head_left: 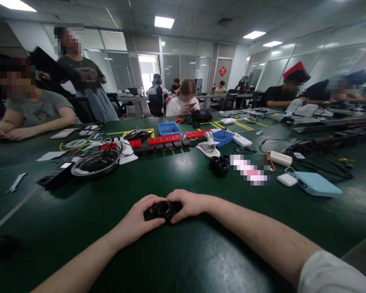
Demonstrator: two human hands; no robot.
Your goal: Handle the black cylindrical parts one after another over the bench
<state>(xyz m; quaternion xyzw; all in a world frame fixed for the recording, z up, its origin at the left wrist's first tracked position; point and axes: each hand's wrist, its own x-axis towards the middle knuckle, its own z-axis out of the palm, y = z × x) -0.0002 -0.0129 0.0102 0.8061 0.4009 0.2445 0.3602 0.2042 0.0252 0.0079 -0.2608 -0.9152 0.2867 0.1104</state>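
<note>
I have a small black ring (164,208) between my two hands, right at the middle of the grip and just above or on the green table (134,266); I cannot tell whether it touches. My left hand (142,213) is closed on it from the left, fingers over the far side and thumb along the near side. My right hand (187,204) curls in from the other side, fingertips and thumb against the right edge, so both hands grip the one piece

The ring is glossy and dark all over, with a thick round rim that catches thin pale glints. Its opening faces up toward me, a deep hollow with a narrower inner circle, slightly greyer than the rim. The lower body is mostly hidden by my fingers, and it is too dark in there to make out finer marks

Beyond the grip, to the right, a cluster of black rings (223,168) sits close together, much like mine in colour and shape. Just past those stands a white clamp (208,145). Farther out, nearly straight ahead of my hands, lies a red strip (164,139), and well off to the left of the grip is a wrench (16,183)
</note>
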